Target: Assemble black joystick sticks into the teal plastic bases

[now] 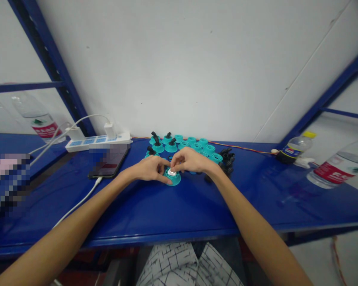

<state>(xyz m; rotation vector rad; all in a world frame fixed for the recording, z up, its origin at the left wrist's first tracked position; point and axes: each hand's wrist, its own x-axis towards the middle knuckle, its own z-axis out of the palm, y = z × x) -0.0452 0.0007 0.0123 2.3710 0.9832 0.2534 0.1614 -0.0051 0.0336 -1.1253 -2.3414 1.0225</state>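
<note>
A teal flared ring (175, 180) lies on the blue table, with a shiny silver piece (172, 172) at its centre. My left hand (152, 168) holds the ring's left side between thumb and fingers. From the right, my right hand (188, 160) pinches at the silver piece, fingertips over the ring's top. Behind my hands stand several teal rings with black stems (171, 145) in them. More teal rings without stems (209, 149) sit behind and right of my right hand. Black parts (227, 159) are heaped beside them.
A phone (109, 161) on a white cable and a white power strip (122, 138) are at the left. At the right are a cola bottle (295, 149) and a large water bottle (337, 169). A thin red-yellow cable (241, 147) runs along the wall.
</note>
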